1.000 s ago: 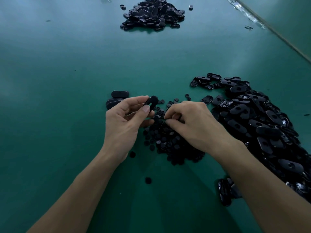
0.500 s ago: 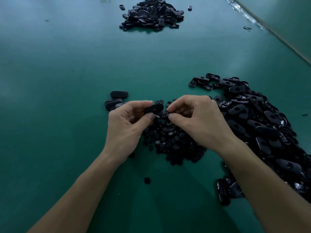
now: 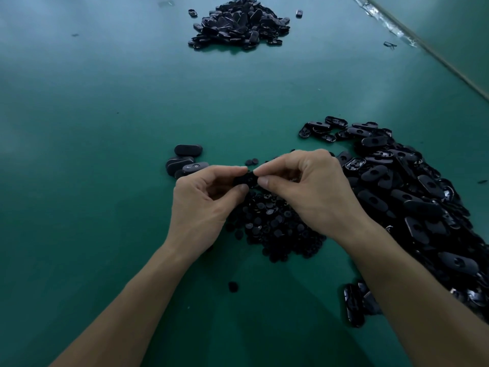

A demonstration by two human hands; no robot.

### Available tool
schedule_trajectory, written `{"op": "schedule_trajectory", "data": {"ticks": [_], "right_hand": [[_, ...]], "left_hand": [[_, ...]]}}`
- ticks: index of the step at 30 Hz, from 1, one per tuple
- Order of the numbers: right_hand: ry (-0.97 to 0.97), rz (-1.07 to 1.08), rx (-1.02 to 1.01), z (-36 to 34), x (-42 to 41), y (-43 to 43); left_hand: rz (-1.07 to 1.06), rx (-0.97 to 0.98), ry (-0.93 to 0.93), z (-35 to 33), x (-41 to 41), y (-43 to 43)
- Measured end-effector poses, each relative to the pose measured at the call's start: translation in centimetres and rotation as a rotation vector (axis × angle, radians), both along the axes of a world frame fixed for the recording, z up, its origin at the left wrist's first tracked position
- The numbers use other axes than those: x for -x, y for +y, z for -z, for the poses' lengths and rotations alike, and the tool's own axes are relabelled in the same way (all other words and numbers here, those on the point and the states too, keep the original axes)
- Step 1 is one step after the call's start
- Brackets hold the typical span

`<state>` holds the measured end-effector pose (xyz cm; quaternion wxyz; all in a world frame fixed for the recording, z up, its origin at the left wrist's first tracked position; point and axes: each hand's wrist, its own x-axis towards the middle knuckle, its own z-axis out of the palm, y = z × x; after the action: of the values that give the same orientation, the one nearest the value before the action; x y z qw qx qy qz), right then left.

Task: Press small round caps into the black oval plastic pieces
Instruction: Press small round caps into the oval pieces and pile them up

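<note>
At the centre of the frame, just above the heap of small round caps [image 3: 275, 223], gripping the black oval piece [image 3: 244, 179] from both ends: left hand [image 3: 201, 205] pinching its left end between thumb and forefinger, right hand [image 3: 312, 192] pinching at its right end with thumb and forefinger drawn together and the other fingers curled in. Not managing to make out a cap under the right fingertips: too dark, too covered to tell. Judging from the task, probably seating a cap in the piece's hole, and so aiming for this: holding the piece steady and level in the left pinch, backing the hole from beneath with a fingertip, centring the cap squarely before bearing down, pressing straight rather than at a slant, feeling for it going home flush. Working low over the heap, catching any slipped cap among its fellows instead of chasing it across the green table [image 3: 105, 128]. Keeping within reach, at the right of the frame, the pile of oval pieces [image 3: 412, 197], likely waiting for caps; gathering, just upper left of the left hand, a small group of oval pieces [image 3: 185, 161], possibly finished; leaving the far pile [image 3: 238, 22] well apart at the top of the frame.
</note>
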<state>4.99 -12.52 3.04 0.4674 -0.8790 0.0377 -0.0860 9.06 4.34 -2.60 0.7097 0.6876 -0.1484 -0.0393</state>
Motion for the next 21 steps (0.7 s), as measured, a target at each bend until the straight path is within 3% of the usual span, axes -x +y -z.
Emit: {"op": "schedule_trajectory", "data": {"ticks": [21], "right_hand": [[0.014,0.061,0.076,0.9,0.3,1.6]], "left_hand": [[0.028,-0.012,-0.010,-0.2,0.2,-0.1]]}}
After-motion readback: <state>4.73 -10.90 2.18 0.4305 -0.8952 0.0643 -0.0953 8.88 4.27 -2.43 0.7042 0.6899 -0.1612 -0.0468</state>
